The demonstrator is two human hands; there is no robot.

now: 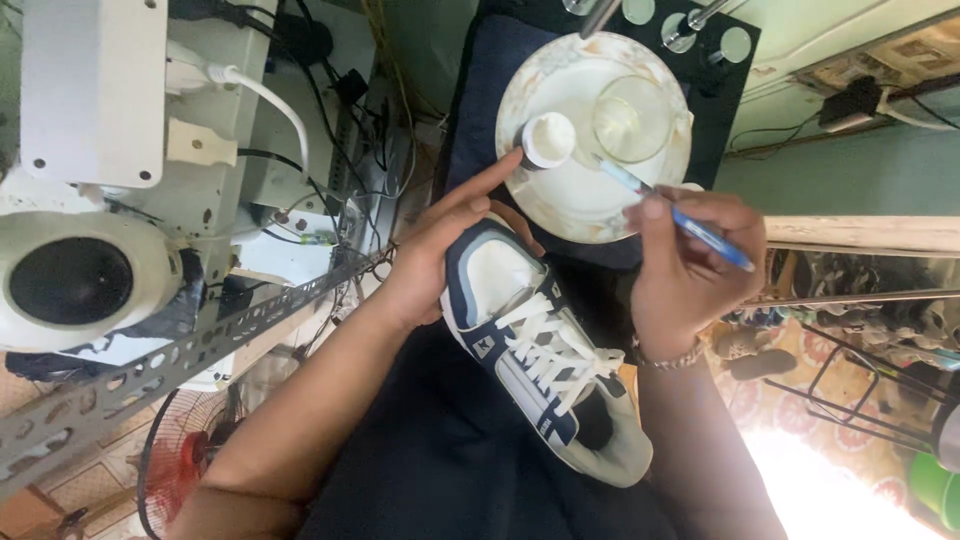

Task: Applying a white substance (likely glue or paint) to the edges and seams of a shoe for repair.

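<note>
A white and navy sneaker (pixel 535 350) with white laces lies on my lap. My left hand (pixel 440 245) grips its toe end, index finger stretched toward a small white jar (pixel 549 139). My right hand (pixel 685 265) holds a thin blue brush (pixel 680 218) like a pen, its tip reaching onto a round cream plate (pixel 580 205). The jar and an empty clear glass (pixel 632 118) stand on that plate.
A dark blue cloth (pixel 490 90) lies under the plate. At the left stand a grey machine (pixel 120 90), cables and a perforated metal bar (pixel 170 360). A red fan (pixel 185 465) sits low left. A wire rack (pixel 860 390) and patterned floor lie at right.
</note>
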